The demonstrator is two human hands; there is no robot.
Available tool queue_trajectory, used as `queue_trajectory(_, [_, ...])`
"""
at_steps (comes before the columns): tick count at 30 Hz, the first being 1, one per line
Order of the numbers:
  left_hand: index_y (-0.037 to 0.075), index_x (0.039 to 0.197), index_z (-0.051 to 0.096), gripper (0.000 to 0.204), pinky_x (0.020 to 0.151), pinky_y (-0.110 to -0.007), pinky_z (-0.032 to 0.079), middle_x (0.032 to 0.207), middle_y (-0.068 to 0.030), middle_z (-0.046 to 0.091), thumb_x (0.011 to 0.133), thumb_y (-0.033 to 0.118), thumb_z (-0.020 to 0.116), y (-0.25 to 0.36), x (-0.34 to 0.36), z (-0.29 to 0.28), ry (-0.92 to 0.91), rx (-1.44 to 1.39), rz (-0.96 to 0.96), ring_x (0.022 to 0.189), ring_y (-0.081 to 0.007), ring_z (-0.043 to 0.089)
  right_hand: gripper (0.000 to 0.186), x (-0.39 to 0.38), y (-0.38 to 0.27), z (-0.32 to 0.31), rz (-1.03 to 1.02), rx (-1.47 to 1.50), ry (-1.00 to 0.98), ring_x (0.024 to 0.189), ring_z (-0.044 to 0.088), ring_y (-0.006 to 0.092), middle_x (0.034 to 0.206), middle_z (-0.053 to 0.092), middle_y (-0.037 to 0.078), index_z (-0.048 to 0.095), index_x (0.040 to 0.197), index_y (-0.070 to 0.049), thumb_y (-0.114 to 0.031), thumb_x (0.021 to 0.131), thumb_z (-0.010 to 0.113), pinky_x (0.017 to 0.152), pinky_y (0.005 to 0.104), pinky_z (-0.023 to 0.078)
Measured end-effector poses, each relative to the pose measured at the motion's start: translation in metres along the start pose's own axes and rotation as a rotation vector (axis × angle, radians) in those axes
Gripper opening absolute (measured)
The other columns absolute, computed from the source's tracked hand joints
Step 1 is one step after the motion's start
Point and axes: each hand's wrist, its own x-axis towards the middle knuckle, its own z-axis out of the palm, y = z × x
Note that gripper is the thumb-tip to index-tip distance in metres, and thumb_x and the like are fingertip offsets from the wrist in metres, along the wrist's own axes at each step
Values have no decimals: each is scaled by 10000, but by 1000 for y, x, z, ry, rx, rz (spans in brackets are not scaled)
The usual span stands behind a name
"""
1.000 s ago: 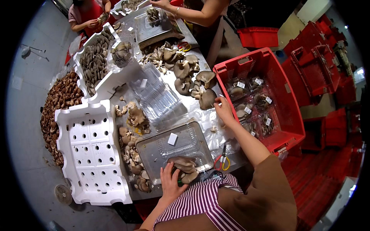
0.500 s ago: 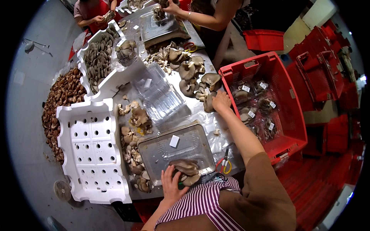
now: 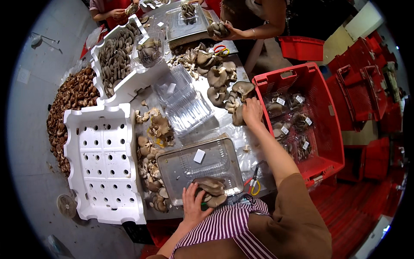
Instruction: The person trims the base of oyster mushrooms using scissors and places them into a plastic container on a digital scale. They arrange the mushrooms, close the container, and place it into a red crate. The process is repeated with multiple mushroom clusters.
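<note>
A metal bench (image 3: 268,178) fills the middle of a crowded workroom, with a shallow metal tray (image 3: 170,172) on it close to the person's body. At the tray's near edge lies a cluster of grey-brown mushrooms (image 3: 210,186); the left hand (image 3: 192,205) rests against it, fingers partly spread, seemingly steadying rather than gripping. Beyond the tray and to its right, the right hand (image 3: 253,111) bends its fingers over loose mushrooms (image 3: 242,89); whether they close on one is hidden. The cluster could slip off the tray's near rim if the left fingers lift, and caps could tear if squeezed. Right of the tray, a red crate (image 3: 321,108) stands near the right wrist, which could knock its edge; scissors (image 3: 255,176) lie just beside the tray. A white foam box (image 3: 98,149) limits room on the tray's left; the freest space is the film-covered (image 3: 254,149) strip beyond its right corner.
</note>
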Motion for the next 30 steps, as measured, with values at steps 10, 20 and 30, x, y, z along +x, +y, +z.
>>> queue_trajectory(10, [84, 1271, 521, 796, 1141, -634, 244, 1492, -214, 386, 573, 213, 882, 0, 1, -4, -8, -5, -5, 1405, -421, 351, 182, 41, -9, 43, 25, -20, -139, 920, 681, 372, 936, 710, 177, 706, 896, -62, -206, 798, 652, 804, 485, 530])
queue_trajectory(20, [87, 1281, 524, 802, 1146, -638, 234, 1509, -205, 360, 582, 266, 873, -7, -1, 1, -1, -9, 15, 1418, -427, 327, 181, 36, -4, 43, 91, 162, -49, 920, 673, 372, 935, 709, 171, 687, 858, -66, -223, 770, 671, 800, 483, 522])
queue_trajectory(30, [76, 1265, 531, 780, 1144, -627, 243, 1489, -206, 395, 578, 211, 874, -2, 4, -4, 1, -14, 7, 1400, -422, 355, 385, 51, -24, 21, 247, 61, -378, 1069, 667, 400, 1117, 689, 255, 733, 1008, 27, -246, 738, 713, 920, 460, 528])
